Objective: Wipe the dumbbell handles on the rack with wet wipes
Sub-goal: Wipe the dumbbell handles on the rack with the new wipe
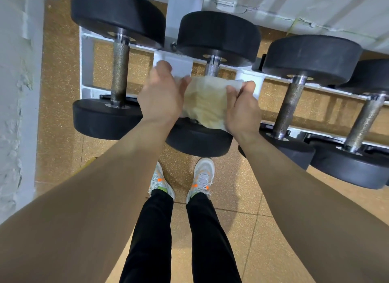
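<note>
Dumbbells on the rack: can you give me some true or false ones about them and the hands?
1. The left hand and the right hand both hold the wipe. True.
2. The wipe is spotless white. False: it looks yellowish.
3. The wipe lies over the handle of the second dumbbell from the left. True.
4. The dumbbell weights are red. False: they are black.

Between left hand, right hand: wipe, over dumbbell handle on rack.

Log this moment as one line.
left hand holds wipe | right hand pinches wipe | wipe spread over dumbbell handle
</note>
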`<state>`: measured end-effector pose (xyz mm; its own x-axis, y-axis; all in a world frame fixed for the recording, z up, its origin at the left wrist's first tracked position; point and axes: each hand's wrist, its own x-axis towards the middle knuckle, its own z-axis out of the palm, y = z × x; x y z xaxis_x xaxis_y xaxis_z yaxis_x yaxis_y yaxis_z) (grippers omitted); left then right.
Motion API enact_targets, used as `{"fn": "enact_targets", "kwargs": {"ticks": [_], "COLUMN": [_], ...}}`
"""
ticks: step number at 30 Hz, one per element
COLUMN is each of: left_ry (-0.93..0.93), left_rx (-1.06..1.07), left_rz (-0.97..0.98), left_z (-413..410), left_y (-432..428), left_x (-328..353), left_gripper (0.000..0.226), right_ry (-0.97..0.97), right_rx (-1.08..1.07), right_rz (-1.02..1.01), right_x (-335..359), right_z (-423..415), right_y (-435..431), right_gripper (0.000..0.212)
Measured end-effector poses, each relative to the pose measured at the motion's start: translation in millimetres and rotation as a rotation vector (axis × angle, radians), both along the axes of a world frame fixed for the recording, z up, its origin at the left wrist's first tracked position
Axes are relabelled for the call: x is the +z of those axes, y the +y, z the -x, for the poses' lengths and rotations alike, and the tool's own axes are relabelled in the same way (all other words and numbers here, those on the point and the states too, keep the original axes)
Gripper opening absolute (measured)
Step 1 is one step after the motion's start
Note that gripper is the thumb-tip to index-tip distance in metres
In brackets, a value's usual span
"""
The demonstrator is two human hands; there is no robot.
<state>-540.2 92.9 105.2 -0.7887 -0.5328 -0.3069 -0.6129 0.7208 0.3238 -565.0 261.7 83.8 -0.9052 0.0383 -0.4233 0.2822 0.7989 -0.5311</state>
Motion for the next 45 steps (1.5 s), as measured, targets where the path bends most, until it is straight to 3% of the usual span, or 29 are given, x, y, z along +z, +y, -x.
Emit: {"fn": "enact_targets", "kwargs": {"ticks": [3, 6, 8, 10, 12, 16, 18, 20, 24, 27, 31, 35, 37, 39, 42, 45], "left_ry": [0.205, -0.077, -0.323, -0.455, -0.492, -0.330, -0.240, -0.226, -0.220, -0.196, -0.056, 0.086, -0.014, -0.202, -0.400, -0.444], "left_rx": [0.125, 0.188, 0.215, 0.089, 0.061, 0.373, 0.504, 0.501, 0.380, 0.317, 0.311, 0.528, 0.509, 0.452, 0.305, 0.234], "left_rz": [-0.073, -0.362, -0.580, -0.571, -0.504, -0.695, -0.833, -0.947, -1.127, -1.257, -1.268, -0.973, -0.747, -0.646, -0.766, -1.174], "left_z": [1.1, 10.6, 21.8, 31.3, 37.9, 38.8, 36.4, 35.5, 41.7, 49.4, 67.3, 62.6, 50.2, 40.4, 36.4, 33.2], "left_y": [14.7, 36.3, 50.0, 59.5, 63.3, 63.5, 62.8, 59.0, 42.1, 36.1, 32.8, 59.2, 72.1, 73.7, 53.9, 27.3], "left_x": [8.5, 11.3, 7.8, -8.3, -22.2, -42.5, -44.0, -44.2, -50.5, -54.2, -52.4, -46.4, -48.4, -45.7, -47.6, -47.2], "left_gripper": [0.048, 0.069, 0.058, 0.030, 0.029, 0.040, 0.048, 0.055, 0.039, 0.042, 0.033, 0.035, 0.044, 0.054, 0.050, 0.048], "right_ry": [0.072, 0.114, 0.027, -0.035, -0.012, -0.021, 0.011, 0.024, 0.031, 0.022, 0.026, 0.016, 0.014, 0.002, 0.013, 0.017], "right_rx": [-0.179, -0.342, -0.457, -0.563, -0.628, -0.801, -0.858, -0.858, -0.891, -0.917, -0.906, -0.887, -0.885, -0.879, -0.856, -0.817], "right_rz": [0.132, 0.223, 0.304, 0.373, 0.349, 0.345, 0.389, 0.378, 0.378, 0.391, 0.364, 0.308, 0.303, 0.309, 0.310, 0.285], "right_x": [2.9, 14.4, 18.6, 20.4, 21.3, 20.0, 18.4, 18.2, 15.6, 14.9, 15.8, 16.9, 17.5, 18.7, 19.4, 19.4], "right_z": [-2.1, -16.4, -33.7, -48.4, -52.3, -48.0, -49.0, -50.6, -52.1, -52.2, -55.1, -54.4, -52.6, -52.3, -52.0, -52.4], "right_y": [-4.7, -9.4, -16.0, -27.4, -37.5, -45.4, -46.2, -47.3, -48.8, -50.1, -50.7, -51.4, -51.2, -49.8, -50.7, -52.0], "right_gripper": [0.015, 0.016, 0.018, 0.021, 0.025, 0.056, 0.053, 0.048, 0.041, 0.044, 0.043, 0.030, 0.031, 0.031, 0.029, 0.036]}}
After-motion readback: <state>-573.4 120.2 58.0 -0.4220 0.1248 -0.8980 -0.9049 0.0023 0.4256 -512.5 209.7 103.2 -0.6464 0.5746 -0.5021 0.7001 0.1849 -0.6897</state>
